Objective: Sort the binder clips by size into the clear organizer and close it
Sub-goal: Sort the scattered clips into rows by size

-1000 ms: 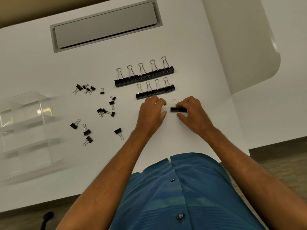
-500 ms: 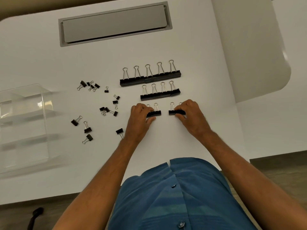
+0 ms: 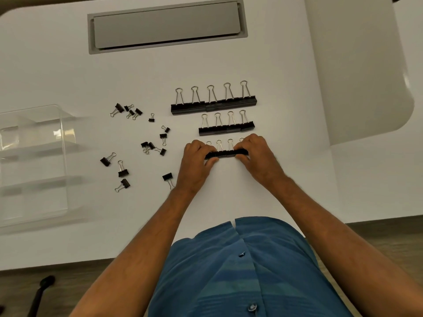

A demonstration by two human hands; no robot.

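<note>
Black binder clips lie on the white table. A row of several large clips sits farthest from me, and a row of medium clips lies just below it. A third row of smaller clips is pinched between my hands. My left hand grips its left end and my right hand grips its right end. Several small loose clips are scattered to the left. The clear organizer stands open at the far left, with nothing in its compartments.
A grey recessed cable hatch is set into the table at the back. A second white table surface adjoins on the right. The table's front edge runs just in front of my blue shirt. A dark object lies on the floor at lower left.
My hands held two separate short groups of clips apart. They have slid together, and the two groups now form one joined row between my hands.
</note>
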